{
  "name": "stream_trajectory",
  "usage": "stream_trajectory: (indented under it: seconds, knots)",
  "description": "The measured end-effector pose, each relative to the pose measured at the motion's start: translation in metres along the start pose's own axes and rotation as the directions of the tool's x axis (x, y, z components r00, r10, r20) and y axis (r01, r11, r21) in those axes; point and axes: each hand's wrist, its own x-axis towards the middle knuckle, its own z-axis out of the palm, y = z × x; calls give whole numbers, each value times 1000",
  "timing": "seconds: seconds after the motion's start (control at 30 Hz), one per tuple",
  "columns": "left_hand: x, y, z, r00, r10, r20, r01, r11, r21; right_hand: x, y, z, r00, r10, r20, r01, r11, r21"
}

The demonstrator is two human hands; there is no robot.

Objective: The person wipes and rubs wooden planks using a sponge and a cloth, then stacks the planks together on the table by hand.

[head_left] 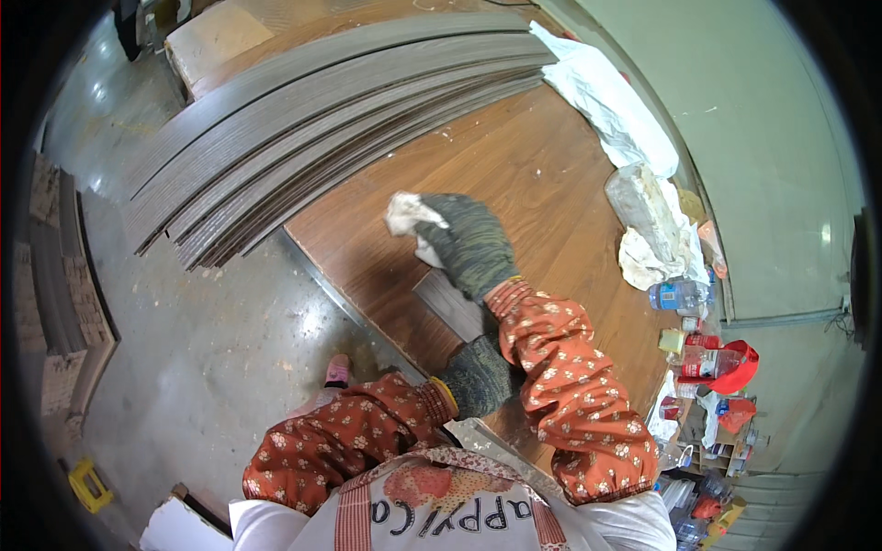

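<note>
My right hand (467,246), in a dark grey-green knit glove, is closed around a crumpled white rag (409,213) above the wooden tabletop (514,174). Below the rag lies a short grey board (446,303), partly covered by the hand. At the board's near end is my left hand (478,376), in a matching glove, its fingers bent against the board and partly hidden beside my right sleeve. Orange flowered sleeves cover both forearms.
Long grey planks (340,101) lie stacked across the table's far left. A white cloth (602,96), a clear plastic-wrapped bundle (648,207), a blue-labelled bottle (675,296) and a red bag (735,367) line the right side by the wall. More boards (69,303) stand on the left.
</note>
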Motion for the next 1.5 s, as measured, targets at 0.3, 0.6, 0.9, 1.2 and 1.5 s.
stream_trajectory:
  seconds: [0.3, 0.6, 0.9, 1.2, 1.5]
  knots:
    - [-67, -54, 143, 967, 65, 245, 23, 939, -343, -56, -57, -1, 981, 3, 193, 48, 965, -258]
    - [-51, -83, 17, 933, 12, 360, 51, 985, -165, -73, -49, -34, 848, 63, -527, -15, 995, 94]
    - [-27, -83, -168, 908, 191, 373, -310, 905, 291, -376, 12, -62, 403, 593, -697, -754, 647, 115]
    - [-26, -66, -150, 941, 197, 274, -275, 919, 283, -310, -23, 11, 542, 653, -529, -837, 471, -278]
    - [29, -102, -189, 730, 197, 655, -285, 958, 30, -243, -69, 65, 921, 160, -356, -274, 915, -296]
